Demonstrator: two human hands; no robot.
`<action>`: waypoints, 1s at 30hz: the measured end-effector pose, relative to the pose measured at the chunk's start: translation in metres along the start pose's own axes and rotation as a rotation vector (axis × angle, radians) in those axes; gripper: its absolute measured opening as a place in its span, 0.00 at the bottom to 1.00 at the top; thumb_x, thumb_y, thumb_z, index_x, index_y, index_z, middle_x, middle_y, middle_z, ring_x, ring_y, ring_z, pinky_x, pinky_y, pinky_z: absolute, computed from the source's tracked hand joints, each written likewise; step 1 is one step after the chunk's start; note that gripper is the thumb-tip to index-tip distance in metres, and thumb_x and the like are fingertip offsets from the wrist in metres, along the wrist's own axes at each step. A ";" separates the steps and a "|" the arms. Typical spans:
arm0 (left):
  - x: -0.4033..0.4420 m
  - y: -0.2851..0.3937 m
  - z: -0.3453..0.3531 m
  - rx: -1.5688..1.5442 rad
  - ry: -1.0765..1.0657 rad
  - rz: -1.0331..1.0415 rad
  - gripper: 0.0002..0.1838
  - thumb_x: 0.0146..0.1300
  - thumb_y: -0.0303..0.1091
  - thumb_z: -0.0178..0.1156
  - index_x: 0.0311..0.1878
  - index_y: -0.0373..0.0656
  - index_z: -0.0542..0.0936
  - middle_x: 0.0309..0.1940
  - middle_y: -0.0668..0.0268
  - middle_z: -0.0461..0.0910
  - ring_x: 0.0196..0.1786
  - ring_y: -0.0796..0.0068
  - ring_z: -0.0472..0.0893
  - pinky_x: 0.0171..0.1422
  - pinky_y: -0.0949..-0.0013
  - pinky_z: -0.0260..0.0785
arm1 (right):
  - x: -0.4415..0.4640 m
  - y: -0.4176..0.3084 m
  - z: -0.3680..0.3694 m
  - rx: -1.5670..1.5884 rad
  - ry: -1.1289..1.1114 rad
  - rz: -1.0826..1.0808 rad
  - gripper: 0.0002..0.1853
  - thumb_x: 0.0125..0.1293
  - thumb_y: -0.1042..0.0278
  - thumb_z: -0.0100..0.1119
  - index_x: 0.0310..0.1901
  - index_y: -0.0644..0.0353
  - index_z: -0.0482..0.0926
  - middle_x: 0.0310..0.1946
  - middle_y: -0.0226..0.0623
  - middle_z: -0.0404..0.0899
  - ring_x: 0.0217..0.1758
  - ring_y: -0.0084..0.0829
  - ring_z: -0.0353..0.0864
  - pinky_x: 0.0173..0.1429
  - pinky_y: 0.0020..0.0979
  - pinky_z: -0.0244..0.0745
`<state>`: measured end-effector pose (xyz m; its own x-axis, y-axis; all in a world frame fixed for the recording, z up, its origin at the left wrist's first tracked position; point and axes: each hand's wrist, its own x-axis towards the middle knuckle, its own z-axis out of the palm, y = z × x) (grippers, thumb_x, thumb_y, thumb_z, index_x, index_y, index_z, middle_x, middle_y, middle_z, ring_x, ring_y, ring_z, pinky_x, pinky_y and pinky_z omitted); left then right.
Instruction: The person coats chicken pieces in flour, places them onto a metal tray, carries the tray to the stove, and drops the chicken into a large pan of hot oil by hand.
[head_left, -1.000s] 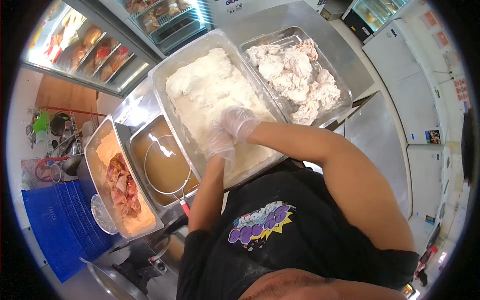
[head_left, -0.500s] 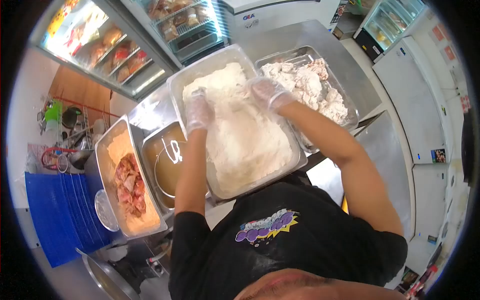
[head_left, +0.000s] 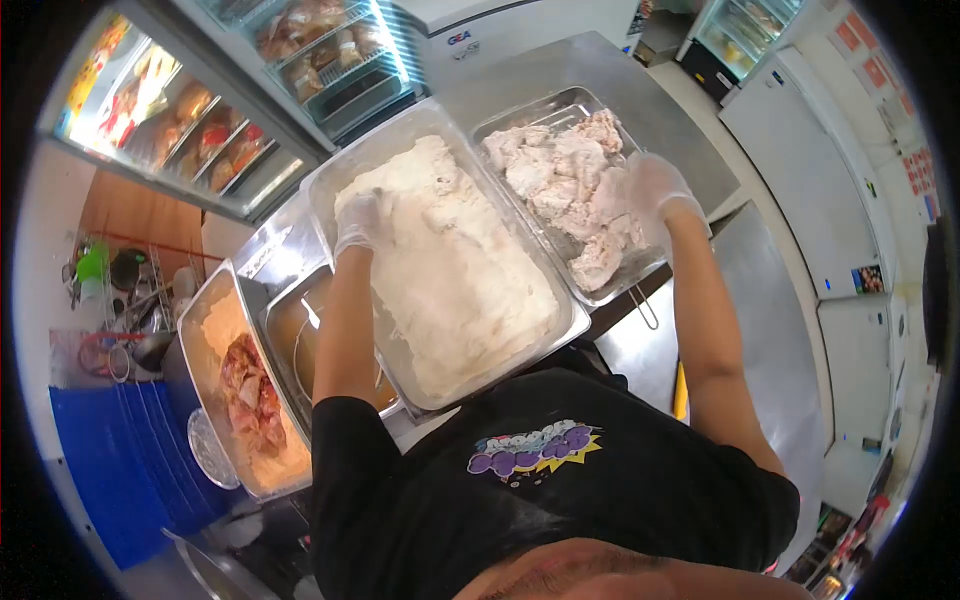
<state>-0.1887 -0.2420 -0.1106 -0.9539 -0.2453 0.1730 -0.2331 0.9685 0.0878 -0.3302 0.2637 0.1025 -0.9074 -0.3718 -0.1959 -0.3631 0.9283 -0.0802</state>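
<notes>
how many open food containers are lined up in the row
4, left to right: the raw meat tub, the pan of liquid, the flour tub, and the tray of coated pieces. None looks hidden.

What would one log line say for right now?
left hand: at flour | right hand: at floury meat, metal tray | red meat: on orange powder

Observing white powder (head_left: 470,290), lumpy at far end, smoother nearer, lying in deep tub (head_left: 578,322). Noting pale, coated meat pieces (head_left: 555,175), heaped irregularly, resting in metal tray (head_left: 560,113) alongside.
</notes>
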 end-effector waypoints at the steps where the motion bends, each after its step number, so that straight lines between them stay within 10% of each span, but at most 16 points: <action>1: -0.002 -0.013 0.017 -0.076 0.063 -0.017 0.14 0.69 0.37 0.64 0.54 0.43 0.85 0.39 0.54 0.87 0.45 0.58 0.88 0.52 0.59 0.82 | -0.011 -0.018 -0.014 0.040 0.031 0.072 0.27 0.71 0.49 0.60 0.58 0.69 0.82 0.64 0.60 0.80 0.66 0.51 0.81 0.64 0.50 0.77; 5: -0.068 0.057 -0.103 -0.956 0.045 -0.533 0.13 0.69 0.35 0.64 0.51 0.39 0.84 0.37 0.58 0.87 0.40 0.65 0.87 0.45 0.62 0.81 | -0.016 -0.112 -0.023 0.451 0.427 -0.389 0.27 0.70 0.50 0.63 0.59 0.66 0.83 0.63 0.58 0.80 0.69 0.48 0.78 0.73 0.44 0.72; 8: -0.110 0.043 -0.064 -1.267 -0.004 -0.645 0.14 0.66 0.36 0.68 0.47 0.34 0.83 0.36 0.57 0.87 0.42 0.67 0.87 0.46 0.57 0.80 | 0.039 -0.209 0.045 0.319 0.024 -0.609 0.21 0.69 0.58 0.61 0.55 0.65 0.84 0.56 0.55 0.84 0.64 0.49 0.82 0.70 0.43 0.75; 10: -0.138 0.058 -0.042 -0.767 -0.100 -0.374 0.14 0.67 0.37 0.67 0.46 0.33 0.83 0.39 0.55 0.88 0.42 0.64 0.88 0.46 0.55 0.80 | 0.073 -0.256 0.137 0.109 -0.036 -0.698 0.16 0.68 0.64 0.59 0.50 0.64 0.86 0.48 0.51 0.88 0.58 0.48 0.86 0.63 0.43 0.79; 12: -0.153 0.091 -0.049 0.424 -0.174 0.128 0.14 0.67 0.37 0.67 0.47 0.34 0.83 0.41 0.52 0.88 0.43 0.57 0.89 0.47 0.52 0.80 | 0.073 -0.281 0.185 -0.075 0.036 -0.732 0.11 0.66 0.67 0.60 0.45 0.60 0.88 0.43 0.47 0.89 0.51 0.45 0.89 0.55 0.42 0.82; 15: -0.161 0.116 -0.054 -0.392 -0.222 -0.680 0.16 0.65 0.38 0.67 0.49 0.36 0.82 0.41 0.49 0.87 0.46 0.49 0.88 0.50 0.51 0.80 | 0.045 -0.299 0.214 -0.317 0.224 -0.750 0.08 0.64 0.70 0.63 0.41 0.56 0.89 0.40 0.45 0.89 0.46 0.41 0.91 0.50 0.42 0.83; 20: -0.170 0.117 -0.064 -0.501 -0.013 -0.684 0.21 0.62 0.43 0.70 0.51 0.37 0.81 0.38 0.47 0.85 0.44 0.45 0.86 0.51 0.51 0.79 | 0.036 -0.275 0.179 -0.450 0.086 -0.843 0.08 0.61 0.72 0.66 0.42 0.59 0.89 0.39 0.46 0.89 0.47 0.42 0.91 0.51 0.42 0.83; 26: -0.158 0.125 -0.094 -0.704 0.137 -0.758 0.21 0.62 0.42 0.70 0.51 0.37 0.80 0.36 0.48 0.85 0.42 0.47 0.86 0.47 0.51 0.77 | 0.045 -0.227 0.069 0.451 -0.191 -0.593 0.17 0.65 0.71 0.64 0.55 0.63 0.83 0.46 0.52 0.87 0.54 0.43 0.87 0.61 0.40 0.79; 30: -0.137 0.132 -0.107 -0.842 0.146 -0.832 0.20 0.61 0.39 0.69 0.50 0.36 0.80 0.34 0.50 0.85 0.40 0.49 0.86 0.46 0.52 0.77 | 0.040 -0.221 0.080 0.388 -0.034 -0.535 0.19 0.65 0.72 0.63 0.58 0.60 0.83 0.48 0.49 0.88 0.53 0.37 0.87 0.60 0.36 0.79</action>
<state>-0.0690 -0.0853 -0.0180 -0.5256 -0.8397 -0.1365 -0.5205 0.1905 0.8323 -0.2692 0.0436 0.0347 -0.6137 -0.7871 -0.0612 -0.6536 0.5501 -0.5198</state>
